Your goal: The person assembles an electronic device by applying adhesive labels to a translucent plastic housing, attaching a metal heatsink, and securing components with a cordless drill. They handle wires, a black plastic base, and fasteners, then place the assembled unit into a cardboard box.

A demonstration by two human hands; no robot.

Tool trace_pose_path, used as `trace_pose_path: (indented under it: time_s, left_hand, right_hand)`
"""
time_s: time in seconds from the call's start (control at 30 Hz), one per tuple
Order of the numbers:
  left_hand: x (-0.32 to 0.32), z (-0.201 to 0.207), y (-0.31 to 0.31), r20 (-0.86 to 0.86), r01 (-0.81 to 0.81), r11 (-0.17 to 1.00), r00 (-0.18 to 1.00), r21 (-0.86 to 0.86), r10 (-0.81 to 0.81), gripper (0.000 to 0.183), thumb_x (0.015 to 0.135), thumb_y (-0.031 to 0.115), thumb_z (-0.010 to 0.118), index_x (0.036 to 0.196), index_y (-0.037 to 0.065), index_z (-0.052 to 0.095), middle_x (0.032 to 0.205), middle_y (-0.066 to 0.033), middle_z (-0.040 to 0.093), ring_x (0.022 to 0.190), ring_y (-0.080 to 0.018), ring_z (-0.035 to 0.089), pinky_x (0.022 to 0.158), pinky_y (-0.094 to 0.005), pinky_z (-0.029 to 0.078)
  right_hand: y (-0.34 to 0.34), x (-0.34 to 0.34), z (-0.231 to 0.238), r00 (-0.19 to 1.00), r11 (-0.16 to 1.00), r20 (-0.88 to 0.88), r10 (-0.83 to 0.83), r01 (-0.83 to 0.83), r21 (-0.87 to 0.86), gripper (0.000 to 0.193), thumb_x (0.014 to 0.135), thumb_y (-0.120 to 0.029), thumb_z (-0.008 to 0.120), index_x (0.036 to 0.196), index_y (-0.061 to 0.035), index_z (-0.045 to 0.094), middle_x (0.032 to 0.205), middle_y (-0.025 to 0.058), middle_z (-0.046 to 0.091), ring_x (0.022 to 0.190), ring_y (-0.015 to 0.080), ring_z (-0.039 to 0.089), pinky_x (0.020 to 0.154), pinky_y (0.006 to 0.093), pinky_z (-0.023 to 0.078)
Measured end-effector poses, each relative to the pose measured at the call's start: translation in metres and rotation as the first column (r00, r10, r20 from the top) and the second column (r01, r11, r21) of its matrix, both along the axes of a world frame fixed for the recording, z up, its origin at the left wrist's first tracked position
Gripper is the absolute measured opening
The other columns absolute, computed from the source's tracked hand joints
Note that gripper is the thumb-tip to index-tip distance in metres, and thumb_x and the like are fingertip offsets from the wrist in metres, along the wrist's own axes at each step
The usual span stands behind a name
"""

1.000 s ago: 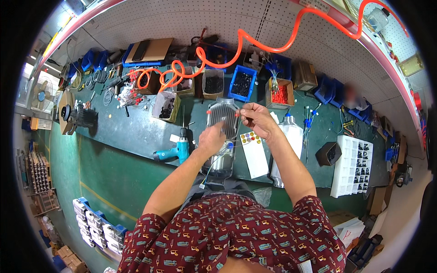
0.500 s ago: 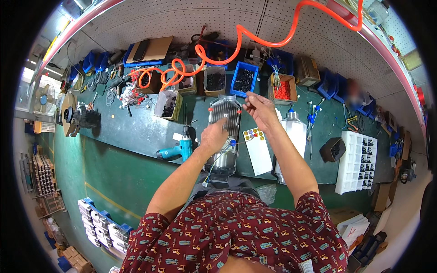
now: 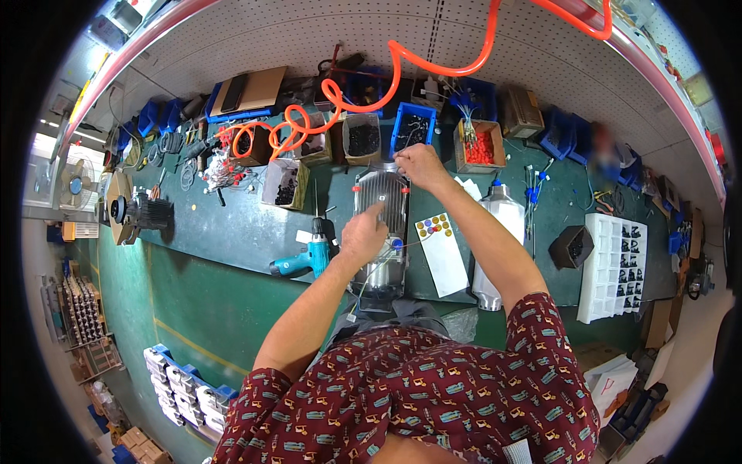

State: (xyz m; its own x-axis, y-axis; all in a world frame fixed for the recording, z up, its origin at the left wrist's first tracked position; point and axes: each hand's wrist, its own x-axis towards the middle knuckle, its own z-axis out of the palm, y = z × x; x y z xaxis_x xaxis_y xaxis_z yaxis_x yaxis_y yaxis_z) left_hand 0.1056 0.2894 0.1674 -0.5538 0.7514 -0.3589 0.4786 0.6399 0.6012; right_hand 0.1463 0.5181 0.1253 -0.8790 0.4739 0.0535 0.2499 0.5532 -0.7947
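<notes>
At a green workbench (image 3: 224, 224), my left hand (image 3: 363, 238) stretches a finger (image 3: 376, 209) over a ribbed metal case (image 3: 393, 199) flanked by 2 red plugs (image 3: 406, 190), while my right hand (image 3: 421, 165) is at the near edge of a blue bin (image 3: 417, 109) of small black parts (image 3: 413, 129). A teal drill (image 3: 317, 257) lies to my left, a stickered white card (image 3: 445, 264) to my right.

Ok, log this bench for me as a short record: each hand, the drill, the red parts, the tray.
Left hand: index finger extended at the finned metal housing
Right hand: near the blue bin, grasp unclear
Drill: teal, left of the housing
Red parts: in a box right of the bin
White tray: far right, holding black parts
</notes>
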Motion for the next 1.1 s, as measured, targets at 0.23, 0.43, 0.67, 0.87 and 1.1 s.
trace_pose_path:
  time_s: [0.23,0.43,0.67,0.87,1.1]
  left_hand:
    - [-0.002,-0.007,-0.003,0.009,-0.024,0.999,1.000,0.025,0.024,0.053,0.087,0.016,0.057,0.139,0.008,0.058,0.108,-0.0279,0.070,0.103,-0.0456,0.066,0.094,-0.0527,0.051]
    - [-0.001,-0.003,-0.003,0.026,-0.016,0.999,1.000,0.047,0.015,0.052,0.086,0.016,0.057,0.137,0.008,0.059,0.106,-0.0276,0.070,0.102,-0.0455,0.067,0.093,-0.0528,0.051]
    - [-0.002,-0.002,-0.005,0.032,-0.028,0.998,0.999,0.056,0.027,0.052,0.086,0.015,0.057,0.137,0.007,0.059,0.106,-0.0273,0.070,0.102,-0.0450,0.066,0.092,-0.0528,0.052]
    - [0.000,0.000,-0.006,0.023,-0.054,0.996,0.998,0.074,0.053,0.051,0.086,0.018,0.058,0.136,0.007,0.061,0.104,-0.0279,0.070,0.100,-0.0446,0.067,0.090,-0.0526,0.053]
    - [-0.001,0.004,-0.007,0.047,-0.056,0.995,0.998,0.080,0.052,0.050,0.085,0.018,0.061,0.135,0.008,0.061,0.107,-0.0255,0.071,0.102,-0.0435,0.067,0.092,-0.0519,0.053]
  right_hand:
    - [-0.011,-0.009,0.013,0.997,0.996,0.020,0.070,-0.071,0.048,0.024,0.090,-0.020,0.061,0.089,-0.0013,0.076,0.090,0.0243,0.070,0.087,0.0430,0.068,0.082,0.0473,0.055]
    - [-0.017,-0.019,0.011,0.990,0.980,0.005,0.140,-0.139,0.142,0.025,0.089,-0.019,0.064,0.095,0.0026,0.076,0.091,0.0199,0.075,0.083,0.0330,0.074,0.079,0.0380,0.058]
    - [-0.023,-0.014,0.040,0.968,0.964,0.052,0.246,-0.250,0.089,0.022,0.087,-0.014,0.069,0.101,0.0010,0.076,0.096,0.0186,0.075,0.087,0.0339,0.073,0.083,0.0382,0.057]
    - [-0.031,0.002,0.039,0.927,0.907,0.010,0.375,-0.369,0.203,0.011,0.084,-0.007,0.069,0.093,-0.0024,0.074,0.096,0.0157,0.070,0.095,0.0359,0.066,0.085,0.0427,0.053]
    - [-0.047,0.017,0.012,0.945,0.930,0.036,0.326,-0.328,0.168,0.010,0.081,-0.004,0.069,0.089,-0.0018,0.073,0.107,0.0139,0.063,0.107,0.0341,0.058,0.096,0.0414,0.047]
